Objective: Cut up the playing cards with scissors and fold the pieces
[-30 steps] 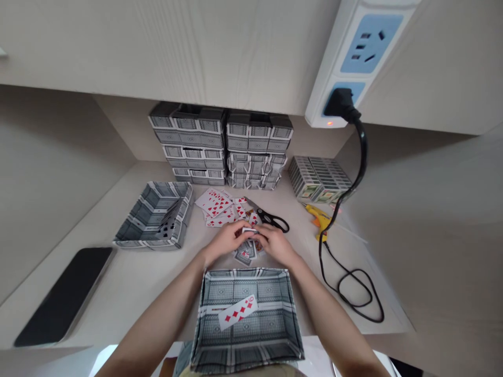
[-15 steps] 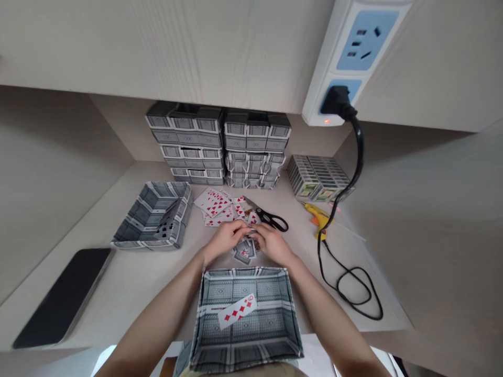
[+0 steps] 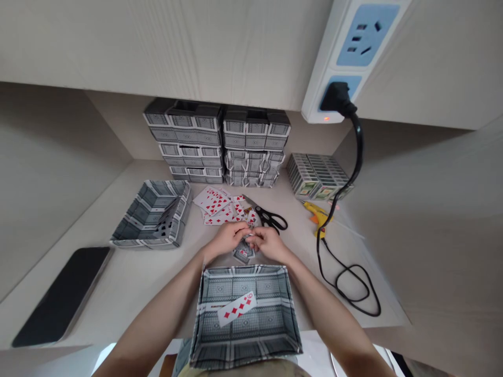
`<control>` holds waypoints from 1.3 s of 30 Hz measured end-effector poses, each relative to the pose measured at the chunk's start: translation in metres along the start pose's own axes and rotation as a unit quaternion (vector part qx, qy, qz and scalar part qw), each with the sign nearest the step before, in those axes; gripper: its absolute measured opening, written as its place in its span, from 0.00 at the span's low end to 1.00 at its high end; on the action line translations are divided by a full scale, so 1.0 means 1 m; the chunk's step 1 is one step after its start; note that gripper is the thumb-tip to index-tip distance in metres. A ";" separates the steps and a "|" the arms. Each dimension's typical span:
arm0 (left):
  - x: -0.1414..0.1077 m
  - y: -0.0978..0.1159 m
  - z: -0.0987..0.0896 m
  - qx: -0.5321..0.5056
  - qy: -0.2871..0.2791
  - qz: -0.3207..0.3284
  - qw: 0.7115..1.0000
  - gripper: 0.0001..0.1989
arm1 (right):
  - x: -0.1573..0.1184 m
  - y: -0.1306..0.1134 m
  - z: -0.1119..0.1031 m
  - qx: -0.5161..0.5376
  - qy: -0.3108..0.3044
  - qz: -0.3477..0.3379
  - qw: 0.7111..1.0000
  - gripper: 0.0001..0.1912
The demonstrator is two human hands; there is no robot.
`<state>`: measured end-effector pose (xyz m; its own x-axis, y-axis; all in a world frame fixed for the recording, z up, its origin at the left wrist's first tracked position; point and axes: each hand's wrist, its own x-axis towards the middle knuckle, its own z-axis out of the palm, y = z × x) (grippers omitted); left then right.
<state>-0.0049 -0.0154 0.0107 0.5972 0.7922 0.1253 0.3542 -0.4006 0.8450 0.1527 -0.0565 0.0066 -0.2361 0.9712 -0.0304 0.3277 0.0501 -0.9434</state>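
My left hand (image 3: pixel 230 236) and my right hand (image 3: pixel 272 244) meet over the desk, thumbs and fingers pinched together on a small piece of playing card, mostly hidden by the fingers. Just below them lie cut card pieces (image 3: pixel 243 252) with grey backs. Beyond the hands, face-up red playing cards (image 3: pixel 214 201) are spread beside black-handled scissors (image 3: pixel 271 217). Nearest my body, between the forearms, is an open box made of folded cards (image 3: pixel 267 309), with a six of diamonds strip (image 3: pixel 237 309) lying inside.
At left stands another card box (image 3: pixel 135 220) holding some cards, near a black phone (image 3: pixel 63 296). Stacked card boxes (image 3: pixel 192 136) and card packs (image 3: pixel 320 175) line the back. A yellow glue gun (image 3: pixel 320 217) with a looped cord lies right, below a power strip (image 3: pixel 353 57).
Both hands stay close together over the card pieces. My right hand's fingers have curled and shifted slightly lower, and the view has moved a little.
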 end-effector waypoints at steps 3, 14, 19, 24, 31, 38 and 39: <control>0.000 -0.001 -0.001 -0.099 -0.028 -0.012 0.995 0.16 | 0.000 -0.002 -0.001 0.118 -0.048 0.059 0.990 0.11; -0.002 0.011 -0.005 -0.170 -0.041 -0.026 0.984 0.19 | 0.001 -0.005 -0.006 0.194 -0.064 0.066 0.977 0.11; -0.003 0.015 -0.005 -0.192 -0.055 -0.019 0.980 0.19 | 0.000 -0.005 -0.008 0.231 -0.081 0.078 0.966 0.11; -0.005 0.011 -0.003 -0.281 -0.096 -0.049 0.954 0.17 | -0.001 -0.003 -0.005 0.295 -0.113 0.077 0.946 0.11; -0.001 0.003 0.002 -0.440 -0.117 -0.098 0.885 0.16 | 0.000 -0.004 -0.002 0.331 -0.129 0.034 0.934 0.13; 0.001 0.002 0.001 -0.381 -0.116 -0.103 0.911 0.17 | 0.000 -0.010 -0.008 0.273 -0.133 0.044 0.952 0.13; 0.000 0.003 0.001 -0.372 -0.113 -0.100 0.916 0.18 | 0.000 -0.011 -0.010 0.278 -0.143 0.039 0.949 0.13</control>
<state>-0.0032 -0.0168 0.0123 0.7380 0.6656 -0.1109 -0.0649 0.2336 0.9702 0.1580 -0.0549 0.0198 -0.4961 0.8600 -0.1197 -0.1607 -0.2264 -0.9607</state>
